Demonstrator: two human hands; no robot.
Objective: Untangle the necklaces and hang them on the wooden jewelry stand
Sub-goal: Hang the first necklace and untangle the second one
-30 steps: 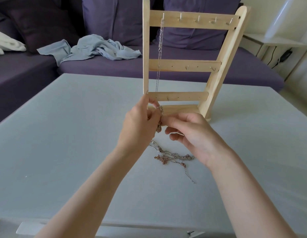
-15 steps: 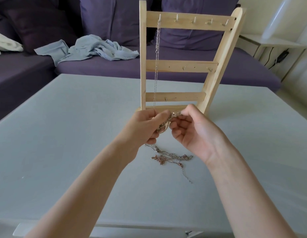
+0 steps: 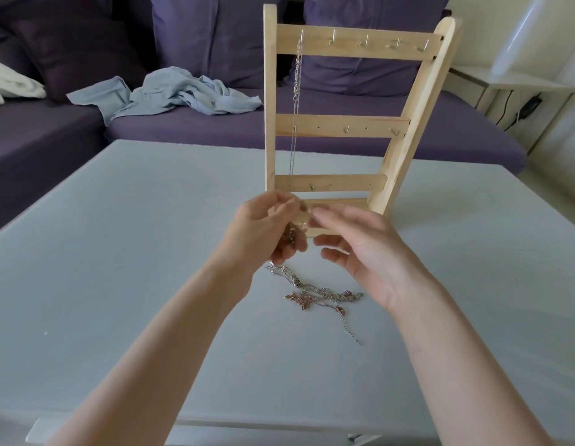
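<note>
Left hand grips a bunched clump of fine metal chain, fingers curled round it. Right hand, just beside, is relaxed and holds nothing. Tangled silver and rose-gold necklaces lie on the worktop below both hands. Judged light, limp, slippery, snag-prone: pinch at a clasp end. Beyond the hands stands the wooden ladder-shaped jewelry stand.

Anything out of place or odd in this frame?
Mostly expected: tangled chains still lie on the table, and one necklace hangs from the stand. Only oddity: a crumpled blue cloth strewn on the sofa behind.
</note>
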